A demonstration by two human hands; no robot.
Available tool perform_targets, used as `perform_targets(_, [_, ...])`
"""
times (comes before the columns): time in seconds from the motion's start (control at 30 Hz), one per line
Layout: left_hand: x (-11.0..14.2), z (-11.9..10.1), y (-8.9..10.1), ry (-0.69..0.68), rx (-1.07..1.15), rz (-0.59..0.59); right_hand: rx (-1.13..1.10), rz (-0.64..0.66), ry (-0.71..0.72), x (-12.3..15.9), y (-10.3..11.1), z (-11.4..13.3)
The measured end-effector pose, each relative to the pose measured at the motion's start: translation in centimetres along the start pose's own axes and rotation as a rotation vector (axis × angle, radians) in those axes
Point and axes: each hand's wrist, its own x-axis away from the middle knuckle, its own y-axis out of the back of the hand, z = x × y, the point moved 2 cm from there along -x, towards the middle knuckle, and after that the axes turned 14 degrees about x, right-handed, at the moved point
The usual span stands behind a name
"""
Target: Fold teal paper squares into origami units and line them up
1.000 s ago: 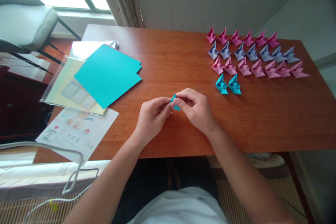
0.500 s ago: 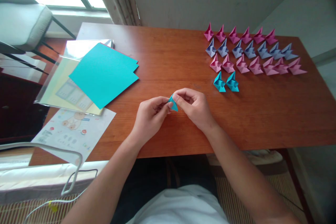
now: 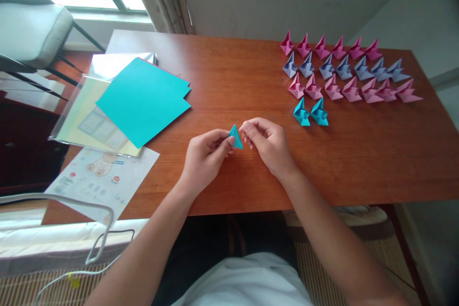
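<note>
My left hand (image 3: 210, 153) pinches a small folded piece of turquoise paper (image 3: 235, 137) between thumb and fingers, its pointed tip upward. Just to the right of the paper is my right hand (image 3: 265, 143), apart from it. Its fingers are curled, the thumb is against the index finger, and nothing shows in them. Both hands are over the front middle of the wooden table (image 3: 222, 81). Farther right stand two finished turquoise origami pieces (image 3: 301, 114), side by side.
Behind the turquoise pieces are rows of pink (image 3: 351, 90), lavender (image 3: 344, 68) and magenta origami pieces (image 3: 339, 49). At left, turquoise paper sheets (image 3: 143, 100) overlap a clear plastic packet (image 3: 71, 110) and a printed sheet (image 3: 103, 177). A white bent tube (image 3: 71, 202) crosses the lower left.
My right hand has let go of the turquoise paper and moved slightly right. The paper stays in my left hand, now more exposed. The view has shifted slightly.
</note>
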Motion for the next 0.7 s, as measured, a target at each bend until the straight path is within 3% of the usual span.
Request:
perform_targets(0.23, [-0.01,-0.44,0.07,-0.004,0.042,-0.092,0.143,0.102,0.063,0.44,-0.22,0.45])
perform_targets(0.47, [0.11,-0.35,-0.03,-0.007,0.038,-0.068,0.275,0.041,0.215,0.48,-0.03,1.03])
perform_targets(0.7, [-0.07,-0.44,-0.06,-0.016,-0.015,-0.065,0.177,0.045,0.160,0.43,-0.17,0.59])
